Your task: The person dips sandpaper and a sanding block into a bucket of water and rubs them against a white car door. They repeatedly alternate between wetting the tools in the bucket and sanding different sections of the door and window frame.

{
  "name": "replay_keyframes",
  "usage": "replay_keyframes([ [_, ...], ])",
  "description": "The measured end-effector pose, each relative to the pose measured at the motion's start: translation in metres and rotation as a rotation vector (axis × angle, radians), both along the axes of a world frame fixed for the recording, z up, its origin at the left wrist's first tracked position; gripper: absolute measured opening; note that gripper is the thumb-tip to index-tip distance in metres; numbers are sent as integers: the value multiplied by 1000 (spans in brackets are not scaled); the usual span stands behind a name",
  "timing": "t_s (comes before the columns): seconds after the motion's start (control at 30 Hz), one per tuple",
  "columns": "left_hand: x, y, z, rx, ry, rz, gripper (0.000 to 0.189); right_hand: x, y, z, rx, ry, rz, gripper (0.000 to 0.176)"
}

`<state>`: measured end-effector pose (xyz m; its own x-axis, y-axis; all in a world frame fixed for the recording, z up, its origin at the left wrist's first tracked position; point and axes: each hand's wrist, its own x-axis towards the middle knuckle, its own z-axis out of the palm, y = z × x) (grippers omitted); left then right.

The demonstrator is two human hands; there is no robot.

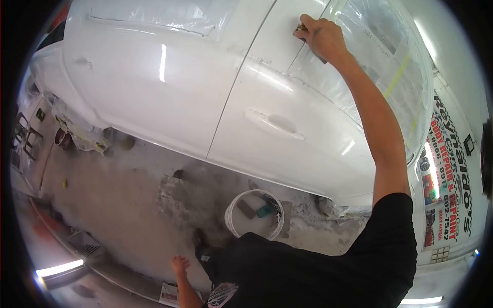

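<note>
My right hand [321, 36] is raised against the white car [154, 77], at the edge of the rear door's window frame. It grips a small dark sanding pad [300, 30] pressed on the paint, mostly hidden under my fingers. The window beside it is masked with clear plastic sheet and newspaper [370, 56]. The door handle [275, 123] lies below my hand. My left hand [179, 265] hangs low by my side over the floor, fingers apart and holding nothing.
A white bucket [232, 222] stands on the wet concrete floor by the car's sill, with a dark block and a green pad in it. A floor drain grate [84, 244] is at lower left. A shop banner [447, 179] hangs on the right wall.
</note>
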<state>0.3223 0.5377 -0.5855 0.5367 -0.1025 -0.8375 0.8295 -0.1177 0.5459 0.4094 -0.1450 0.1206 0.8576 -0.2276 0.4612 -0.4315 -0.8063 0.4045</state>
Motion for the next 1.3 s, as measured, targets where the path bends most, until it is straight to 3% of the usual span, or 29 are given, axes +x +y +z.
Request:
replay_keyframes([
  [0.03, 0, 6, -3, -16, -7, 18, 32, 1, 7, -7, 12, 22, -84, 24],
  [0.13, -9, 9, -14, -54, -23, 8, 37, -9, -32, -93, -74, -77, 283, 23],
  [0.17, -7, 10, -14, -56, -35, -4, 38, -10, 2, -88, -47, 99, 119, 18],
  [0.23, 8, -4, -5, -25, 6, -61, 44, -17, 11, -79, 55, 82, 117, 14],
  [0.33, 30, -23, 20, 7, -5, -98, 44, -56, 34, -67, 44, -138, 50, 24],
  [0.47, 58, -46, 57, 68, -74, -248, 35, -92, 29, -138, -203, -185, 211, 23],
  [0.57, 91, -80, 89, -13, -224, -413, 29, -95, 46, -191, -241, -281, 146, 42],
  [0.67, 127, -132, 141, -8, -317, -551, 30, -98, 56, -190, -61, -350, 135, 47],
  [0.77, 144, -170, 182, -80, -415, -599, 33, -112, 33, -204, -75, -369, 64, 45],
  [0.83, 154, -176, 203, -105, -475, -631, 34, -163, 20, -198, 206, -368, -4, 43],
  [0.87, 154, -175, 218, -131, -490, -596, 34, -191, -4, -214, 177, -326, -136, 45],
  [0.9, 150, -171, 237, -157, -501, -556, 35, -210, 6, -208, -72, -531, -35, 44],
  [0.97, 139, -167, 264, -241, -525, -523, 34, -198, 7, -215, -82, -601, -19, 50],
  [1.03, 133, -181, 291, -355, -560, -535, 32, -155, 14, -226, -70, -676, -140, 42],
  [1.1, 129, -235, 360, -531, -670, -747, 32, -116, 23, -223, -9, -664, 26, 29],
  [1.13, 122, -265, 398, -600, -737, -825, 31, -103, 39, -212, -125, -619, 59, 31],
  [1.17, 111, -294, 434, -670, -807, -900, 30, -94, 45, -202, -15, -626, 117, 31],
  [1.23, 86, -334, 498, -826, -893, -1040, 33, -119, 31, -199, 45, -460, 169, 42],
  [1.3, 64, -348, 550, -951, -1226, -1196, 38, -171, -7, -209, 98, -425, 214, 45],
])
